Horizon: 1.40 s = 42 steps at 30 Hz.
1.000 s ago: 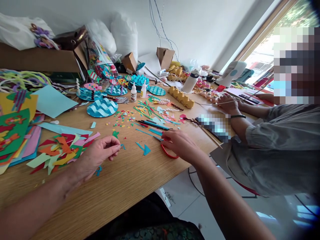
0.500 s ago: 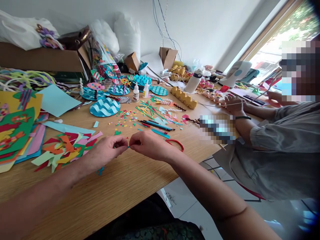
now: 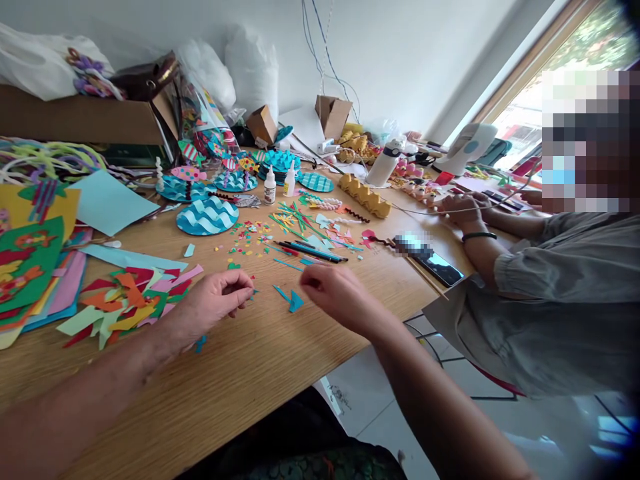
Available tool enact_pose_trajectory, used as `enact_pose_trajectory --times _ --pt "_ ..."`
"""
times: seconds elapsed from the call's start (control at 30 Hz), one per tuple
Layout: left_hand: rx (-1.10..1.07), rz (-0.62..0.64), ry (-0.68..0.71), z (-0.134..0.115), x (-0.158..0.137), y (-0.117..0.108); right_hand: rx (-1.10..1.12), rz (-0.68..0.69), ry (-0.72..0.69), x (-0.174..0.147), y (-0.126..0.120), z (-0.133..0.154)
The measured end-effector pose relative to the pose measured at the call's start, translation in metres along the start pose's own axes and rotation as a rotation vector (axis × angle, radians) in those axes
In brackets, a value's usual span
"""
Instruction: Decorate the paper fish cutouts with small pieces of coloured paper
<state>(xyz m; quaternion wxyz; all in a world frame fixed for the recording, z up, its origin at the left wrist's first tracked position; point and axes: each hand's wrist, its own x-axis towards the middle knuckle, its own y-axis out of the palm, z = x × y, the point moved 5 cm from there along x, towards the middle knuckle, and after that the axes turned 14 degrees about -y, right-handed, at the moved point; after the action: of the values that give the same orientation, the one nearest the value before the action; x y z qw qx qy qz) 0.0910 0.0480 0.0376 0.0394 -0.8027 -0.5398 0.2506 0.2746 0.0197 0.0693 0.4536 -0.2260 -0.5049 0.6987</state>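
Wooden table [image 3: 240, 380] below, blue scrap [image 3: 255, 291] juts from pinching left grip [image 3: 223, 297]; right grip [image 3: 337, 293] unclear.

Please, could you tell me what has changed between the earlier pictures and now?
The right hand moved left from the red-handled scissors, now out of sight, to meet the left hand, then drew back right; whether it holds anything is unclear. The left hand still pinches a small blue scrap. The white bottles and pens stayed in place.
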Motion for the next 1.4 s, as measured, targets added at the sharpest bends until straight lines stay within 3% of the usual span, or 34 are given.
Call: enact_pose_trajectory --times 0.03,0.13,0.27,0.4,0.5,0.63,0.8,1.4 --pt "-0.04 0.006 -0.015 0.001 -0.001 -0.001 -0.128 0.009 0.079 -0.012 -0.006 -0.01" --pt "-0.148 0.042 -0.067 0.006 -0.001 -0.001 -0.304 0.202 0.21 -0.039 -0.007 -0.034" --pt "-0.284 0.076 -0.125 0.01 0.0 0.002 -0.366 0.292 0.254 -0.045 0.0 -0.045" --pt "-0.387 0.089 -0.145 0.009 -0.004 0.005 -0.337 0.293 0.283 -0.045 -0.001 -0.044" --pt "-0.428 0.087 -0.146 0.008 -0.007 0.006 -0.24 0.186 0.237 -0.051 -0.011 -0.034" --pt "-0.455 0.093 -0.149 0.003 -0.008 0.009 0.04 0.037 0.074 -0.052 -0.018 -0.013" --pt "-0.481 0.127 -0.145 -0.006 -0.013 0.016 0.3 0.065 0.001 -0.04 -0.007 0.004" --pt "-0.596 0.199 -0.143 -0.007 -0.021 0.027 0.281 0.081 -0.097 -0.018 0.003 0.02"
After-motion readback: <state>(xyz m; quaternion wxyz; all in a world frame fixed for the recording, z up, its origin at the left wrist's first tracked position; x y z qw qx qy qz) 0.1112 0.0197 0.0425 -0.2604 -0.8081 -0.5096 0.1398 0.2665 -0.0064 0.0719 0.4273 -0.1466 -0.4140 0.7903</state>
